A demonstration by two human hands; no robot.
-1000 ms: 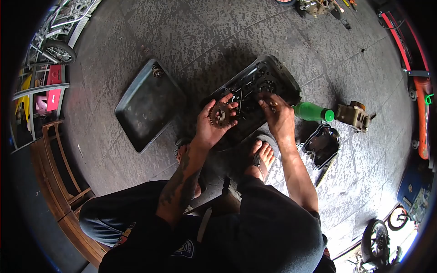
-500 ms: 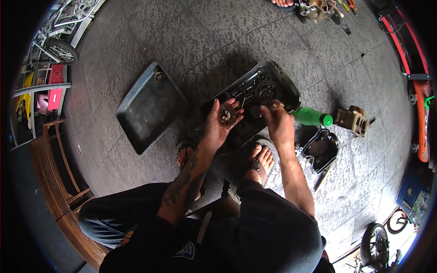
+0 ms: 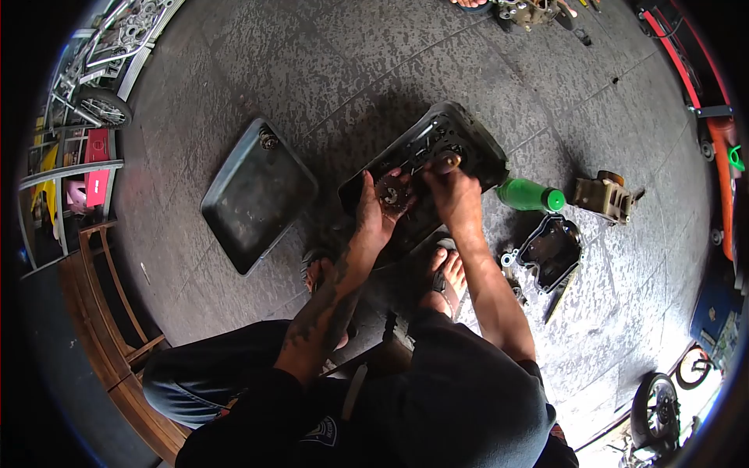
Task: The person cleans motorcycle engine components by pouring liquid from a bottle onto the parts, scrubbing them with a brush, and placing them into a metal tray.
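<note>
Palm up over the front of a dark parts tray, my left hand cradles a toothed gear with a hole in its middle. My right hand is closed just right of the gear. From its fist sticks a small tool with a rounded brown end; its working end is hidden, so I cannot tell its kind. Greasy metal engine parts lie in the tray beyond both hands. Close by the tray's right side, a green bottle lies on the floor.
To the left lies a second tray with a small metal part in its far corner. Right of the bottle are an engine block and a cover casing. A wooden bench stands at left. A person's foot shows at the top.
My right hand has moved left, closer to the gear, with the brown-ended tool in it. My left hand still holds the gear. The whole view has shifted slightly.
</note>
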